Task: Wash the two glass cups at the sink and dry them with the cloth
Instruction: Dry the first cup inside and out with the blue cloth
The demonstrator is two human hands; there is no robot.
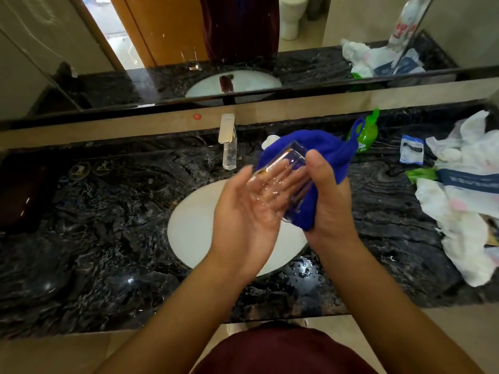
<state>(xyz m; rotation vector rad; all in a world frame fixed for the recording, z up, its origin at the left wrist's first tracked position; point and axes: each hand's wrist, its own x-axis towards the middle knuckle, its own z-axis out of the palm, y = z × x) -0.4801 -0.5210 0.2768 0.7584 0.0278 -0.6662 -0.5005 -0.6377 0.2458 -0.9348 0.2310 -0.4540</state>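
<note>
My open left hand cradles the tilted glass cup, rim toward my right hand gripping the blue cloth.

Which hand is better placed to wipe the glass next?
The right hand: it grips the blue cloth against the glass cup. The left hand lies open under the cup, supporting it.

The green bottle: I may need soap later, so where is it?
In the head view the green bottle stands on the dark counter against the back ledge, right of the faucet, just behind the blue cloth.
</note>
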